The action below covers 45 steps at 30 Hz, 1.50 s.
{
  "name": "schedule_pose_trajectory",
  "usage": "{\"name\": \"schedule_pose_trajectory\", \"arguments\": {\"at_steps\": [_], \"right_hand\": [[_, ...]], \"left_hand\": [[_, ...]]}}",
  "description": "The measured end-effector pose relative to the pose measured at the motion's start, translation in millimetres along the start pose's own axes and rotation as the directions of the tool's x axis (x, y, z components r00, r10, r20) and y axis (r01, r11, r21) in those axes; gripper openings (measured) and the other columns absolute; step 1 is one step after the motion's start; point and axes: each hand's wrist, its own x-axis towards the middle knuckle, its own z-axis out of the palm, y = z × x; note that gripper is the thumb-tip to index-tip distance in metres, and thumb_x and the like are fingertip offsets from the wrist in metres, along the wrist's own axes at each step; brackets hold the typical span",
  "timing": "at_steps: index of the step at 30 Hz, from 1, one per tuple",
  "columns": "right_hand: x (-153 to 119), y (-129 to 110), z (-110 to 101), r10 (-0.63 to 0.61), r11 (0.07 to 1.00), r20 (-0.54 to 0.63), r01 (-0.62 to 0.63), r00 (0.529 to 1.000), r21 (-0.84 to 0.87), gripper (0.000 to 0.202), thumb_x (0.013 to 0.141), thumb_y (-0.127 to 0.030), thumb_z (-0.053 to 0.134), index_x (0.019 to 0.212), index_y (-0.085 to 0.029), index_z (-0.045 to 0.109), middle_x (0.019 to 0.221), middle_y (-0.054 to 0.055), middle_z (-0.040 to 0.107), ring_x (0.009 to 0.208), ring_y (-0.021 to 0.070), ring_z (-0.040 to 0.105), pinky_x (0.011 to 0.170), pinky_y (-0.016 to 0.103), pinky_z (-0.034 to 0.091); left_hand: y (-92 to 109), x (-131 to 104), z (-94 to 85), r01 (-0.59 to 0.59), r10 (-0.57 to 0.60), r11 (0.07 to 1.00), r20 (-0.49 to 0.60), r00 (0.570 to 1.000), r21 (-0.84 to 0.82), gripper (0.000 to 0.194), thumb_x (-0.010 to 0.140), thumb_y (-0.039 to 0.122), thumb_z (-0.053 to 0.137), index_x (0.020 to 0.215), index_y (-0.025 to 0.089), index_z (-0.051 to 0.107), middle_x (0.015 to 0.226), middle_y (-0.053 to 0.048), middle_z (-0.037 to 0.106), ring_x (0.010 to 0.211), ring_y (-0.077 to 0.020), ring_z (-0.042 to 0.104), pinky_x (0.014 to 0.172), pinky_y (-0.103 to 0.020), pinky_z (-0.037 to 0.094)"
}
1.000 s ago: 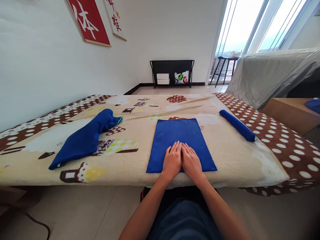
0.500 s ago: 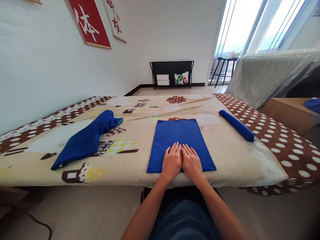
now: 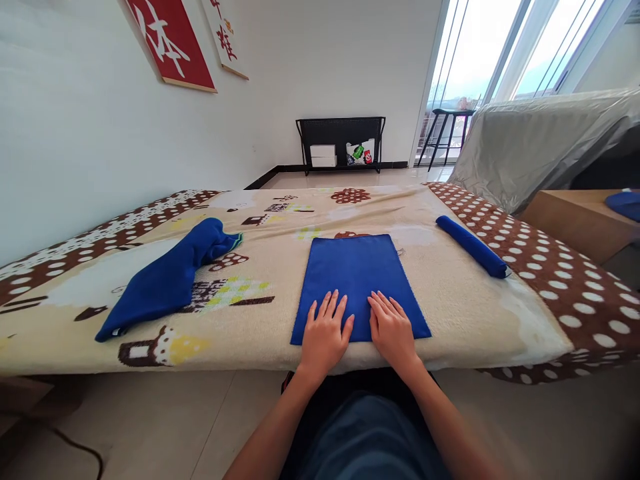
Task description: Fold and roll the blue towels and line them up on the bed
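Note:
A flat blue cloth [image 3: 356,267] lies spread on the patterned blanket [image 3: 270,340], close to its near edge. My left hand [image 3: 327,333] rests palm down on the cloth's lower left part, fingers spread and thumb out to the side. On the lower right part lies my right hand [image 3: 391,328], also palm down and flat, with its fingers stretched out. A gap of blue cloth shows between the two hands. Over to the left is a loosely bunched blue cloth [image 3: 167,280]. To the right sits a rolled blue cloth [image 3: 471,247], slanting toward the near right.
Brown polka-dot borders [image 3: 560,280] run along both sides of the blanket. A cardboard box [image 3: 575,220] with something blue on top stands at the right, near a plastic-covered piece of furniture [image 3: 525,147]. A black rack [image 3: 340,137] is by the far wall.
My hands have moved apart, the left one toward the left and the right one slightly right. The fingers of my left hand have spread. The view has shifted slightly.

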Motion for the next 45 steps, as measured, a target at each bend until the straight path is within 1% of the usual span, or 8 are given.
{"name": "schedule_pose_trajectory", "arguments": {"at_steps": [8,12,18,22,26,32,39,45], "right_hand": [[-54,36,-15,-0.023,0.995,-0.16,0.008,0.987,-0.095,0.045,0.099,-0.023,0.044,0.144,-0.019,0.051,0.142,0.006,0.056,0.135,0.0216,0.051,0.117,0.043,0.035],[-67,42,-27,-0.003,0.993,-0.165,-0.016,0.986,-0.114,0.047,0.098,-0.023,0.044,0.144,-0.019,0.049,0.143,0.008,0.056,0.135,0.0238,0.051,0.119,0.05,0.03],[-35,6,-37,-0.076,0.997,-0.092,0.073,0.993,-0.029,0.04,0.098,-0.021,0.041,0.134,-0.019,0.06,0.144,0.007,0.054,0.137,0.0227,0.049,0.117,0.046,0.036],[-18,-20,-17,-0.15,0.987,-0.03,0.151,0.988,0.045,0.044,0.098,-0.015,0.035,0.134,-0.018,0.06,0.144,0.006,0.055,0.138,0.0194,0.047,0.118,0.041,0.035],[-26,-27,3,-0.092,0.995,-0.041,0.093,0.995,0.023,0.045,0.098,-0.016,0.036,0.139,-0.018,0.056,0.143,0.006,0.056,0.138,0.0201,0.048,0.119,0.042,0.031],[-40,-15,2,-0.076,0.997,-0.105,0.073,0.992,-0.035,0.047,0.096,-0.018,0.044,0.141,-0.017,0.052,0.146,0.005,0.053,0.141,0.0217,0.044,0.121,0.044,0.027],[-60,24,-10,-0.097,0.99,-0.171,0.078,0.98,-0.118,0.058,0.092,-0.013,0.042,0.15,-0.019,0.04,0.146,0.006,0.053,0.141,0.0216,0.044,0.119,0.046,0.031],[-67,54,-30,-0.059,0.99,-0.182,0.034,0.981,-0.136,0.047,0.094,-0.013,0.041,0.138,-0.016,0.053,0.138,0.007,0.061,0.13,0.021,0.056,0.119,0.048,0.032]], "left_hand": [[-35,-59,-9.2,0.088,-0.083,0.992,-0.055,0.995,0.085,0.055,0.102,0.038,0.039,0.155,0.027,0.031,0.161,-0.006,0.03,0.15,-0.0255,0.027,0.121,-0.053,0.023],[-38,-74,-15.7,0.154,-0.15,0.985,-0.046,0.988,0.08,0.054,0.102,0.035,0.037,0.155,0.029,0.029,0.16,-0.007,0.033,0.151,-0.0282,0.025,0.12,-0.062,0.018],[-2,-40,-28.3,0.025,-0.025,1.0,0.005,1.0,0.009,0.053,0.098,0.02,0.035,0.15,0.026,0.04,0.158,-0.005,0.035,0.15,-0.0246,0.028,0.121,-0.058,0.02],[24,-14,-13.7,-0.054,0.058,0.995,0.039,0.998,-0.084,0.054,0.095,0.015,0.034,0.149,0.02,0.042,0.158,-0.003,0.036,0.149,-0.0202,0.03,0.122,-0.047,0.026],[31,-18,4.5,-0.033,0.033,0.996,-0.005,0.999,-0.083,0.051,0.1,0.023,0.034,0.15,0.021,0.041,0.157,-0.004,0.039,0.148,-0.0221,0.031,0.123,-0.05,0.022],[19,-35,-0.4,0.003,-0.004,0.999,-0.027,1.0,-0.032,0.053,0.099,0.033,0.04,0.152,0.029,0.037,0.161,-0.004,0.031,0.15,-0.0268,0.028,0.122,-0.056,0.02],[-7,-46,-5.0,0.05,-0.046,0.997,-0.06,0.997,0.064,0.059,0.095,0.022,0.041,0.154,0.025,0.034,0.161,-0.005,0.031,0.149,-0.0252,0.03,0.122,-0.052,0.021],[-47,-63,-17.7,0.096,-0.088,0.991,-0.08,0.993,0.098,0.052,0.094,0.018,0.035,0.144,0.017,0.05,0.148,-0.008,0.051,0.139,-0.0235,0.047,0.119,-0.048,0.029]]}}
